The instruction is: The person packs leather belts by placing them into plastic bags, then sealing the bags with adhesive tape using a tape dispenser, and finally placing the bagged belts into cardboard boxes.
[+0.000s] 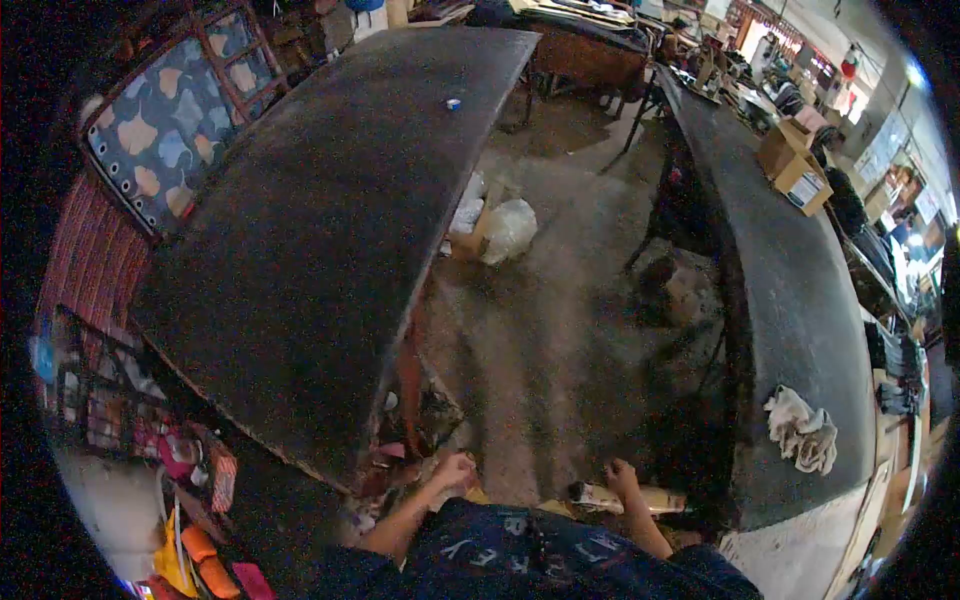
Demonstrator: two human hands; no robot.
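Note:
Both of my hands are low in the head view, in front of my dark shirt. My left hand [453, 470] is closed, close to the near corner of the large dark table [330, 220]; what its fingers hold, if anything, is too small to make out. My right hand [621, 478] has its fingers curled in, above a long pale roll or package [650, 498] lying low near my body. Whether anything is in its fingers is hidden. The two hands are apart from each other.
A second dark table [800, 280] runs along the right, bearing a crumpled cloth [802, 430] and a cardboard box [795, 165]. Plastic bags [510, 230] lie on the floor [540, 330] between the tables. A patterned padded panel [165, 135] stands at the left.

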